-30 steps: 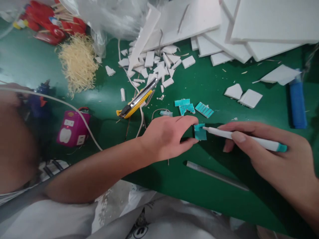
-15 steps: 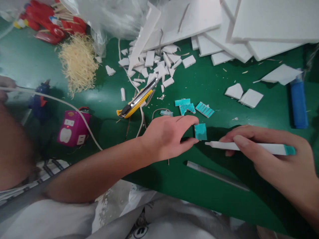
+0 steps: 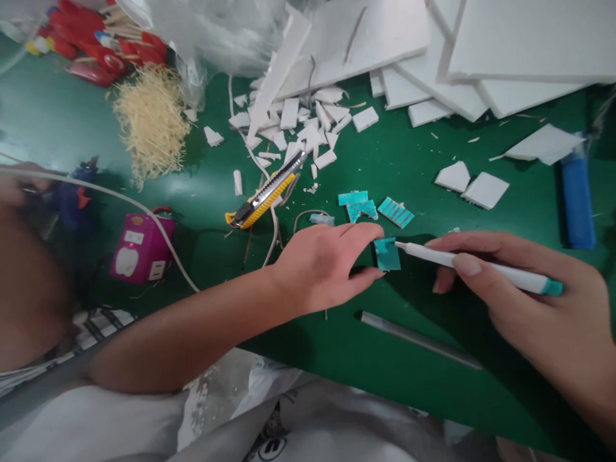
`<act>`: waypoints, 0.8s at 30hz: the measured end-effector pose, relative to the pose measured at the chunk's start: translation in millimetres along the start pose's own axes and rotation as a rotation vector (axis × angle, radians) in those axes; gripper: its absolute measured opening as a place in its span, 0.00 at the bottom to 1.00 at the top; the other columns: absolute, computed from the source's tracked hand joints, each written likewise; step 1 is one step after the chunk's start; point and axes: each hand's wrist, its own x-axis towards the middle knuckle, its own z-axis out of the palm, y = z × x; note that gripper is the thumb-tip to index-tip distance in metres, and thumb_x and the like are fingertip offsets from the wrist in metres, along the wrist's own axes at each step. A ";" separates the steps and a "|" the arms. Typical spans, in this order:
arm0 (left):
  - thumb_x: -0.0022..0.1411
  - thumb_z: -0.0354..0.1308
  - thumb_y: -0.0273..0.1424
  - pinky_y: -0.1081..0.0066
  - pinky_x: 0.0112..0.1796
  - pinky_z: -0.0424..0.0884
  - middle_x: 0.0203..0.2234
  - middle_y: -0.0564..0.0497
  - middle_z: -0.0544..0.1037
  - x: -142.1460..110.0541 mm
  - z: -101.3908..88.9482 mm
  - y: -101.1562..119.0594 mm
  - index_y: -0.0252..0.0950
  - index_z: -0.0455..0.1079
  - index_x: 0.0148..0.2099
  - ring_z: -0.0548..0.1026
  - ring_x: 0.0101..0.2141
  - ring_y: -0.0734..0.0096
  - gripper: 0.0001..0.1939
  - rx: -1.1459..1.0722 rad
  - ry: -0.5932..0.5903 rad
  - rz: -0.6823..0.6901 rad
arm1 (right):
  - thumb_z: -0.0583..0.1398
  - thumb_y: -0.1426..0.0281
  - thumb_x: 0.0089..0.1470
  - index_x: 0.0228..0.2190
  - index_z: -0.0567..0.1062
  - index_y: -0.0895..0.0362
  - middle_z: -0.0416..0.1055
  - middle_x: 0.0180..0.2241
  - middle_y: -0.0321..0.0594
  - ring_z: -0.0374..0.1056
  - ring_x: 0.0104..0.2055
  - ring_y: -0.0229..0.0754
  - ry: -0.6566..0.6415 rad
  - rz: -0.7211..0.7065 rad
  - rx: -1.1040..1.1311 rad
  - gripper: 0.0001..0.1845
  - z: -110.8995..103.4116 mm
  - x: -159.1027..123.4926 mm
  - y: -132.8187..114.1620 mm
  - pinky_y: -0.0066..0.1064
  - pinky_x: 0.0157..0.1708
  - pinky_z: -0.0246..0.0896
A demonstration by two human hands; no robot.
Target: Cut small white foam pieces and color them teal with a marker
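Observation:
Between the thumb and forefinger of my left hand [image 3: 327, 266] is a small square foam piece [image 3: 387, 255], its face coloured teal. My right hand [image 3: 529, 289] grips a white marker pen [image 3: 505, 276] with a teal end, and its tip touches the square's upper right corner. Just beyond the square lie a teal striped piece [image 3: 396, 212] and a dotted teal piece [image 3: 362, 210]. A clear marker cap [image 3: 321, 219] rests behind my left hand. Nearer to me lies a grey translucent rod [image 3: 418, 340] with a dark end.
A yellow utility knife [image 3: 267, 192] with its blade out lies beside white foam scraps [image 3: 308, 128]. White foam boards [image 3: 529, 45] are stacked at the back. A white cable [image 3: 158, 218] crosses over a magenta power adapter [image 3: 142, 247]. Another person's hand [image 3: 24, 183] is near a blue glue gun [image 3: 77, 192].
The marker tip left the square toward me, then came back onto its upper right corner. My left hand stays in place. The other person's hand at the left shifted slightly.

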 end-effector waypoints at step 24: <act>0.62 0.63 0.37 0.75 0.27 0.59 0.22 0.61 0.69 2.2 1.5 -2.7 0.39 0.72 0.49 0.69 0.23 0.76 0.15 -0.037 0.046 0.047 | 0.63 0.57 0.56 0.31 0.82 0.48 0.73 0.19 0.31 0.65 0.19 0.33 0.003 -0.053 -0.064 0.10 -0.7 -1.6 5.0 0.24 0.19 0.60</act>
